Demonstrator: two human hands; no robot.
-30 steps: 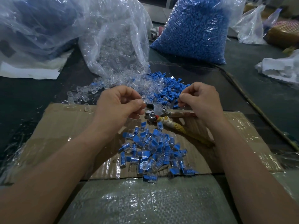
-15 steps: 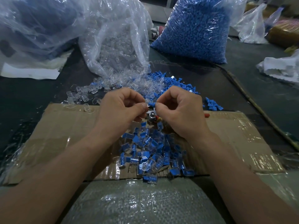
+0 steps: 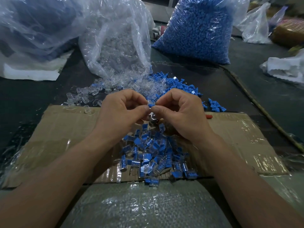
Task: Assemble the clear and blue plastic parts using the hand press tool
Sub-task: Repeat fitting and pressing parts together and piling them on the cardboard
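While the hand press tool lies below, a blue part is pinched by the right hand, a clear part by the left hand.

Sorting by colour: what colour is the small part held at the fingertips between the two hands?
The part is blue; head view.

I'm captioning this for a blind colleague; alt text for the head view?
The right hand pinches a blue part against what seems a clear part in the left hand, over cardboard. A pile of joined pieces lies nearer, a bag of blue parts behind.
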